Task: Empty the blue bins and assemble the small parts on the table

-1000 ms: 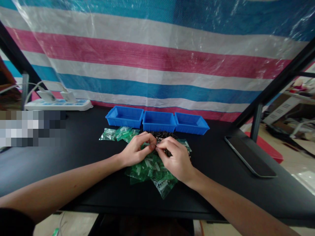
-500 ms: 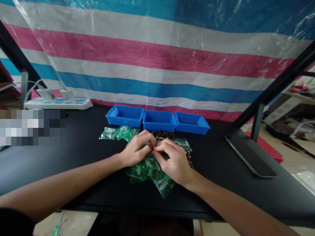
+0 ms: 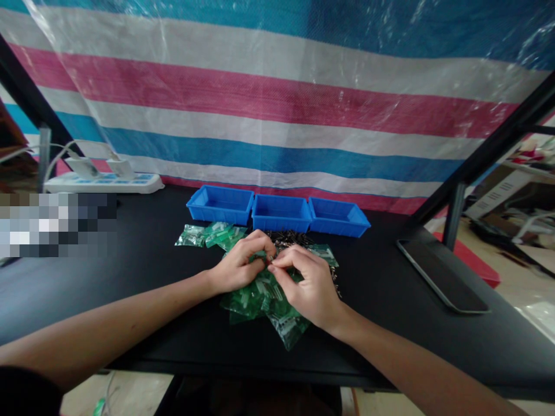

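Note:
My left hand (image 3: 243, 261) and my right hand (image 3: 307, 281) meet fingertip to fingertip over a pile of small green plastic bags (image 3: 251, 303). Both are closed in a pinch. Whatever lies between the fingertips is tiny and mostly covered, so its kind does not show. Behind the hands lies a heap of small dark screw-like parts (image 3: 288, 237), with brassy pieces at its right side, partly hidden by my right hand. More green bags (image 3: 221, 234) lie to the left of that heap, and a clear bag (image 3: 191, 235) sits at their left end.
Three blue trays (image 3: 281, 224) stand in a row behind the pile. A phone (image 3: 440, 277) lies on the black table (image 3: 173, 341) at the right. At the back left is a white power strip (image 3: 104, 184) with plugs. A striped sheet (image 3: 269, 104) hangs behind.
The hands stay over the pile. Their fingertips have shifted slightly, with the left thumb drawn back a little from the right fingertips.

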`<state>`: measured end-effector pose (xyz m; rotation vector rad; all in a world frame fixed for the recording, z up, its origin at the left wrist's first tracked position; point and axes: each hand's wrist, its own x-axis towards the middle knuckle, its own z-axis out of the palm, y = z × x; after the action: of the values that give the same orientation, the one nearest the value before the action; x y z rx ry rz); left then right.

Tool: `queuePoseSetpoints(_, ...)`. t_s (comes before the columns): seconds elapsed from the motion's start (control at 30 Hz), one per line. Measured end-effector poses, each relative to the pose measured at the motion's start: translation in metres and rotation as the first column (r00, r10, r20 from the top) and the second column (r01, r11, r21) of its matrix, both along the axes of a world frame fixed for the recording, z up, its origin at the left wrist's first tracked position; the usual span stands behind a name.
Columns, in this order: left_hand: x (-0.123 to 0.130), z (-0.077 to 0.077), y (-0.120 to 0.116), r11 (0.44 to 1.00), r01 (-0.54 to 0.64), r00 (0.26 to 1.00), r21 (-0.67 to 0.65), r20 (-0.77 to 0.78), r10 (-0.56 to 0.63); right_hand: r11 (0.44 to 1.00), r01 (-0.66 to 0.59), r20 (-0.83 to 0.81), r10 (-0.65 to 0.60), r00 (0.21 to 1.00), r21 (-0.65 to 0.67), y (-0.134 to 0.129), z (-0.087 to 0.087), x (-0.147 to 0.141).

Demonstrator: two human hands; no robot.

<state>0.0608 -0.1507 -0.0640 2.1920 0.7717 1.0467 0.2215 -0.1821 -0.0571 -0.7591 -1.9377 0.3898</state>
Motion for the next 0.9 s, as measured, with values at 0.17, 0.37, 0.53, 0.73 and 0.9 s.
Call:
queuePoseSetpoints(0.17, 0.001, 0.003, -0.002, 0.994, -0.036, 0.999, -0.099, -0.032, 0.033, 0.998, 0.047, 0.001, -0.047, 0.999, -0.043, 0.007, -0.003, 0.005)
queuePoseSetpoints(0.37, 0.002, 0.004, -0.004, 0.996, -0.052, 0.998, -0.07, -0.038, 0.049, 0.984, 0.011, -0.071, -0.025, 0.997, -0.179, 0.011, -0.01, 0.006)
queuePoseSetpoints(0.53, 0.003, 0.004, -0.004, 0.997, -0.073, 0.996, 0.008, -0.049, 0.073, 0.981, 0.013, -0.093, -0.031, 0.995, -0.193, 0.011, -0.013, 0.004)
queuePoseSetpoints(0.73, 0.004, 0.0, -0.002, 0.99, -0.138, 0.989, 0.014, -0.054, 0.138, 0.991, 0.026, -0.021, -0.029, 0.999, -0.129, 0.011, -0.008, 0.008)
queuePoseSetpoints(0.9, 0.006, 0.01, -0.004, 0.985, -0.169, 0.982, 0.03, -0.075, 0.17, 0.999, 0.025, -0.009, -0.026, 1.0, -0.03, 0.01, 0.001, 0.012)
